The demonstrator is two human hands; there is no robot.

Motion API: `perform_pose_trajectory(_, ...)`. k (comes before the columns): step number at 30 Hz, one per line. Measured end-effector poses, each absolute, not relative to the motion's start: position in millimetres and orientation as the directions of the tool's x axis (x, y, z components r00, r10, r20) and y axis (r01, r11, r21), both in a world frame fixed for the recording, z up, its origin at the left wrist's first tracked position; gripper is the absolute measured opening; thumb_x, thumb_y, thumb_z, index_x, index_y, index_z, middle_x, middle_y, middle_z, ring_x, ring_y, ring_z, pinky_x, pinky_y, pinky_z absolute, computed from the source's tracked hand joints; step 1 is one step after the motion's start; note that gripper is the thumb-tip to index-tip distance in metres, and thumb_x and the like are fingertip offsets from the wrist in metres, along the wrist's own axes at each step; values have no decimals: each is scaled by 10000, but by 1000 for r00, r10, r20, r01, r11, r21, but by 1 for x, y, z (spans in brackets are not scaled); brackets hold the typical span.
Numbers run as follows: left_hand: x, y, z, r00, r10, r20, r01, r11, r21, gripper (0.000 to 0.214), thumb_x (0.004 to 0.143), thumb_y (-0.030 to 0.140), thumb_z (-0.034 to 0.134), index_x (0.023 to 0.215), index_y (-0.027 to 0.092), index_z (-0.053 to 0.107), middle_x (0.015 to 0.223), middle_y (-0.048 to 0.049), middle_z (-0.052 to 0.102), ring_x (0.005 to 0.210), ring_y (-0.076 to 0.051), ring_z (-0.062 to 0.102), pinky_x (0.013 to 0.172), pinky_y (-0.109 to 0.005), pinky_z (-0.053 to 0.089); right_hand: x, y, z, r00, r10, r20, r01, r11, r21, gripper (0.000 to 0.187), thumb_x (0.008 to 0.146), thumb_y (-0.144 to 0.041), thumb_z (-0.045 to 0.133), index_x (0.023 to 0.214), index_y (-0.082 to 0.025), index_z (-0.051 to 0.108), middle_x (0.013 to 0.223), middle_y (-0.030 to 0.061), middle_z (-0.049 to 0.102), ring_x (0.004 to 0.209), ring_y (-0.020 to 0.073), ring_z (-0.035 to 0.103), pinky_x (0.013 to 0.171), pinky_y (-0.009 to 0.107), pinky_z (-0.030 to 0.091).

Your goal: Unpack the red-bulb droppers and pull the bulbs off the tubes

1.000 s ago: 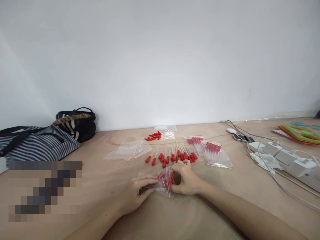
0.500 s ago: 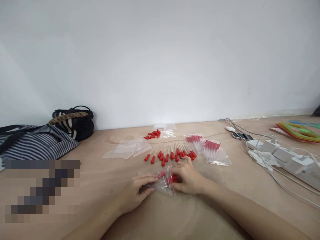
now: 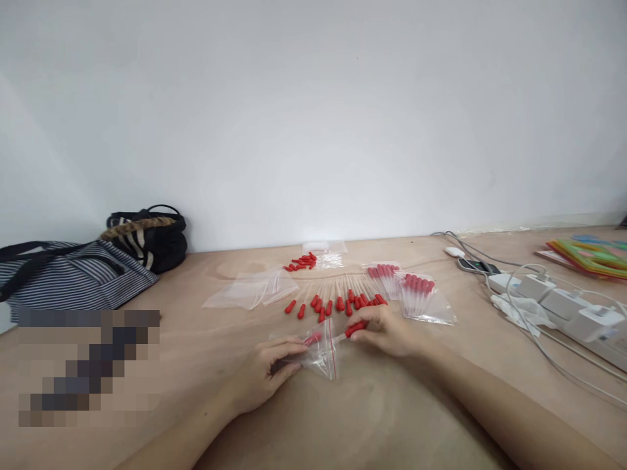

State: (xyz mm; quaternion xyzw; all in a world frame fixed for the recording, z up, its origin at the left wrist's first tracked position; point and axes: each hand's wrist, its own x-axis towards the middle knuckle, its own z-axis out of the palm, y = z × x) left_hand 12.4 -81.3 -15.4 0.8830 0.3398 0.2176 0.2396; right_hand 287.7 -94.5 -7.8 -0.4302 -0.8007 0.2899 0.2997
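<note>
My left hand [image 3: 267, 375] pinches a small clear zip bag [image 3: 321, 352] with a red seal strip, held low over the tan table [image 3: 392, 418]. One red-capped dropper shows inside it. My right hand [image 3: 386, 331] is closed on another red-capped dropper [image 3: 353, 328], its glass tip pointing toward the bag's mouth. Just beyond lies a row of several loose red-capped droppers [image 3: 337, 303].
Two filled bags of droppers [image 3: 416, 297] lie to the right of the row, empty clear bags [image 3: 252, 292] to the left, loose red caps [image 3: 301, 263] farther back. Striped bags [image 3: 73, 277] sit at far left. Power strips with cables [image 3: 563, 310] and colourful sheets [image 3: 588, 254] are at right.
My right hand has drawn back from the bag's mouth to the right and now holds a single dropper out in the open. The left hand stays on the bag.
</note>
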Motion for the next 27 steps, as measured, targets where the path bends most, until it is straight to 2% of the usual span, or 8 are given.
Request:
perform_pose_trajectory(4, 12, -81, -16, 678, 695, 239, 481, -665, 571, 275, 782, 213, 528, 1032, 260, 631, 1099, -15, 641, 1016, -188, 586, 905, -338, 465, 318, -82, -10, -323, 927, 192, 322, 298, -899, 265, 708, -429, 609, 814, -186, 628, 783, 23, 650, 729, 153, 598, 691, 293, 466)
perform_pose_trajectory(8, 12, -80, -17, 677, 696, 241, 484, -667, 567, 275, 780, 204, 527, 1028, 256, 632, 1100, -16, 640, 1021, -188, 584, 907, -340, 465, 339, -70, -13, -116, 949, 293, 233, 313, -921, 297, 690, -431, 626, 838, -174, 619, 681, 16, 636, 631, 149, 584, 633, 308, 471)
perform_pose_trajectory(10, 12, -80, -17, 679, 695, 235, 489, -668, 561, 275, 783, 210, 527, 1034, 254, 629, 1107, -18, 637, 1029, -188, 580, 913, -340, 461, 340, -65, -16, 38, 922, 386, 308, 357, -882, 279, 702, -413, 616, 844, -172, 617, 692, 27, 639, 638, 156, 582, 628, 311, 466)
perform_pose_trajectory(13, 12, -79, -18, 679, 694, 241, 482, -669, 566, 274, 780, 211, 534, 1034, 254, 630, 1103, -19, 638, 1026, -191, 580, 912, -340, 462, 330, -59, -23, 191, 810, 554, 546, 382, -746, 212, 732, -368, 585, 824, -181, 623, 743, 44, 649, 699, 172, 584, 676, 322, 454)
perform_pose_trajectory(16, 12, -79, -18, 677, 693, 247, 477, -670, 569, 275, 780, 203, 529, 1030, 250, 632, 1101, -23, 639, 1014, -188, 586, 908, -338, 464, 312, -55, -30, 84, 729, 679, 767, 388, -511, 161, 802, -299, 494, 823, -201, 620, 779, 38, 650, 759, 172, 584, 827, 376, 391)
perform_pose_trajectory(20, 12, -80, -17, 679, 692, 244, 475, -667, 574, 276, 780, 209, 530, 1033, 257, 630, 1106, -20, 637, 1022, -185, 580, 917, -344, 455, 288, -52, -34, -158, 742, 652, 894, 388, -225, 210, 838, -161, 403, 830, -210, 607, 845, 30, 637, 830, 155, 568, 968, 432, 203)
perform_pose_trajectory(23, 12, -81, -16, 681, 695, 229, 483, -662, 573, 280, 789, 216, 518, 1044, 259, 625, 1124, -19, 627, 1037, -183, 570, 928, -346, 447, 277, -55, -34, -230, 788, 571, 909, 383, -163, 223, 824, -125, 395, 844, -202, 604, 874, 41, 617, 834, 155, 558, 971, 429, 165)
perform_pose_trajectory(27, 11, -80, -16, 685, 696, 215, 494, -660, 566, 292, 785, 207, 513, 1051, 262, 621, 1122, -17, 627, 1044, -181, 565, 931, -347, 443, 270, -62, -34, -256, 823, 508, 904, 390, -175, 220, 797, -152, 429, 930, -205, 596, 936, 55, 588, 864, 170, 539, 956, 430, 158)
